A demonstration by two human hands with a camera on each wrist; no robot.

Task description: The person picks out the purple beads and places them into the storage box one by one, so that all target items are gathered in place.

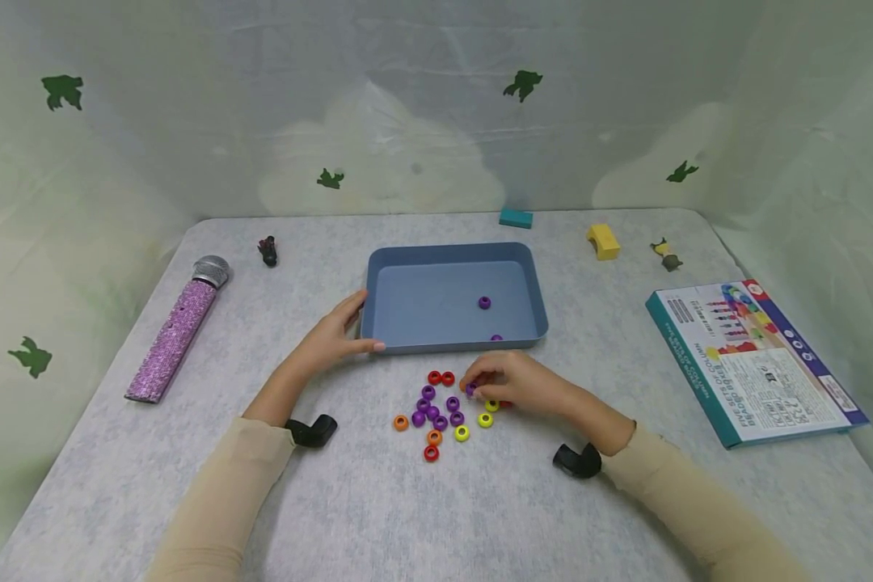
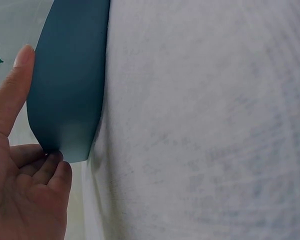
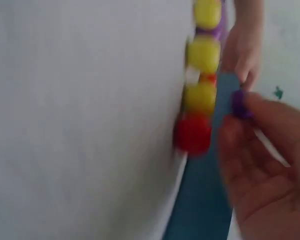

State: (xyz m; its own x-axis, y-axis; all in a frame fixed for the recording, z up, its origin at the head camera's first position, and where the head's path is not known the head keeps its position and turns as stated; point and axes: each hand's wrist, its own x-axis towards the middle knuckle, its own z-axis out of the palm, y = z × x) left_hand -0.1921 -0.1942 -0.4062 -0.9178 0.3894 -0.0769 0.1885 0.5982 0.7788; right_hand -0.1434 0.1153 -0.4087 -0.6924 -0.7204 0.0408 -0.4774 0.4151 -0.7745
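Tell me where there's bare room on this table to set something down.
Between the microphone and left hand; between the tray and box; and on the near side of the loose beads, between the sleeves. The tray's left half is bare too. It's crowded just in front of the tray, where the right hand is among the beads.

Box (image 1: 760, 364) bears "SETS OF COLUMN"; other print on it too small to read.

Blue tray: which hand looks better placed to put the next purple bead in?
Probably the right: the right hand pinches a purple bead near the blue tray, while the left hand holds that tray's near-left corner.
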